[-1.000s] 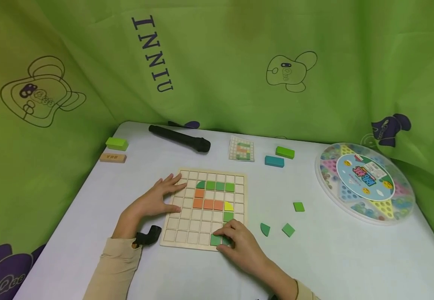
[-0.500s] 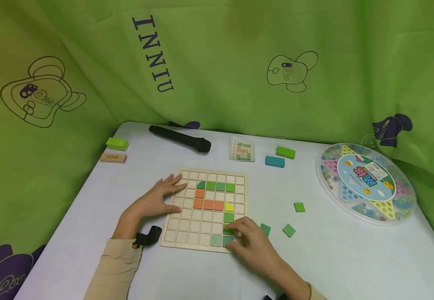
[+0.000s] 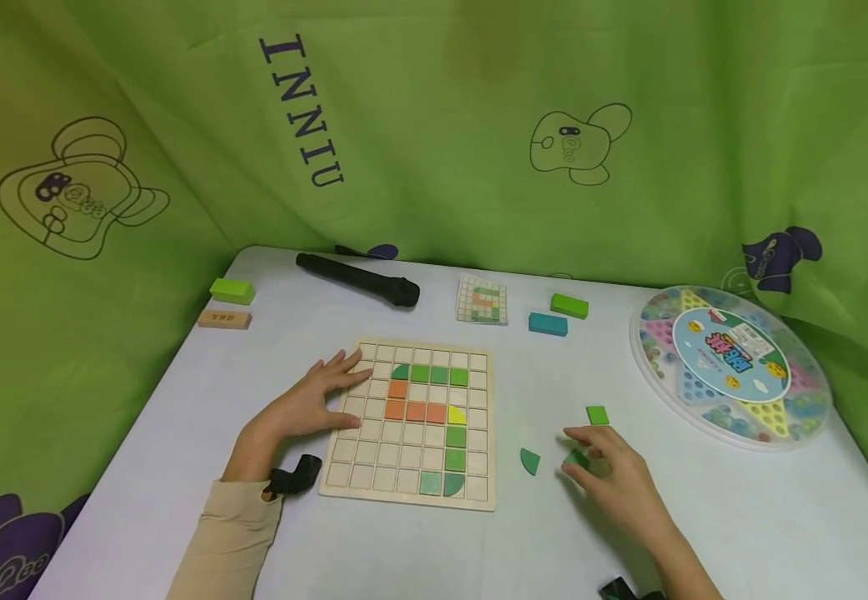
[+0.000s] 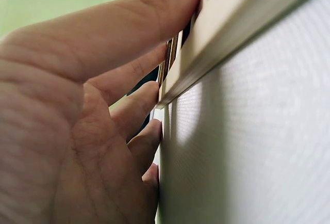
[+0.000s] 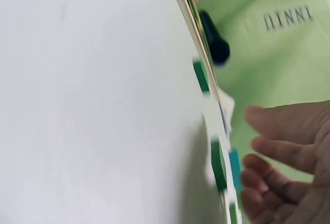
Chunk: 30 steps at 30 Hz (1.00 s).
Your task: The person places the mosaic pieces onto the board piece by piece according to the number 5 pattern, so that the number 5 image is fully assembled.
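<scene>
Two loose green pieces sit nearest my right hand (image 3: 617, 475): a green square tile (image 3: 576, 457) right under its fingertips and a quarter-round green piece (image 3: 529, 461) just to its left, between the hand and the wooden grid board (image 3: 479, 492). From the head view the square tile lies turned like a diamond, one corner toward the counter's front edge. The quarter-round piece has its straight sides toward the far edge and the right, its curve toward the board. My right grip is loosely curled over the tile, fingers touching it; I cannot tell whether it is pinched yet. Another green square (image 3: 597, 414) lies just beyond the hand.

My left hand (image 3: 306, 404) lies flat, fingers spread and straight, on the board's left edge.

Only the left wrist view shows those fingers (image 4: 129, 28) pressing against the board's raised rim (image 4: 227, 33). Blurred as it is, the right wrist view shows the tile (image 5: 218, 165) edge-on, with daylight between it and the curled fingers (image 5: 289, 126), which the head view hides.
</scene>
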Motion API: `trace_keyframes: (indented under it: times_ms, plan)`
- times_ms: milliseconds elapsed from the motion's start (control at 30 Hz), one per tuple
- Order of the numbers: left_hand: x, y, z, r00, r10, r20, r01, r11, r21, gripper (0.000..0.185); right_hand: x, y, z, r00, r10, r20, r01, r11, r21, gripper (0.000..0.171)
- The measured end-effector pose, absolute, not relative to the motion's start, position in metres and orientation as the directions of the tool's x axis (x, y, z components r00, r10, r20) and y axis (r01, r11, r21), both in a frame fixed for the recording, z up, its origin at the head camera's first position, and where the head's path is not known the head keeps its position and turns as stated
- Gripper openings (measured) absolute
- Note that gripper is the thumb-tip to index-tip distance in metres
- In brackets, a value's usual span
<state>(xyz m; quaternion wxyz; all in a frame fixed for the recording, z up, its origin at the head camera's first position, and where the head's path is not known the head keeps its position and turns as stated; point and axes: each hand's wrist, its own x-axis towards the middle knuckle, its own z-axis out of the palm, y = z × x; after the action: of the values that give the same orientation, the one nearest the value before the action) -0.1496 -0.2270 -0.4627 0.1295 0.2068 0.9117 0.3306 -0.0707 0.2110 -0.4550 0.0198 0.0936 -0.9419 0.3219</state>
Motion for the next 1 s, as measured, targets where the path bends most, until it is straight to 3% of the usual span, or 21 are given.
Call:
trace_keyframes:
  times_ms: [200, 533, 800, 1000]
  plan:
    - [-0.149, -0.228, -0.462, -0.882, 0.462, -0.09, 0.296, 0.692, 0.658, 0.079, -0.069, 0.226, -0.459, -0.99, -0.137, 0.027, -0.129, 0.827, -0.548, 0.036]
    - [-0.149, -0.23, -0.465, -0.883, 0.463, -0.079, 0.303, 0.69, 0.657, 0.079, -0.066, 0.211, -0.459, -0.98, -0.176, 0.093, -0.198, 0.812, -0.549, 0.031]
    - [-0.149, -0.229, -0.464, -0.884, 0.46, -0.081, 0.301, 0.694, 0.654, 0.079, -0.064, 0.167, -0.452, -0.914, -0.315, 0.257, -0.406, 0.664, -0.628, 0.038]
    - [-0.149, -0.228, -0.464, -0.883, 0.463, -0.082, 0.301, 0.691, 0.657, 0.079, -0.064, 0.127, -0.455, -0.878, -0.414, 0.241, -0.448, 0.53, -0.72, 0.035]
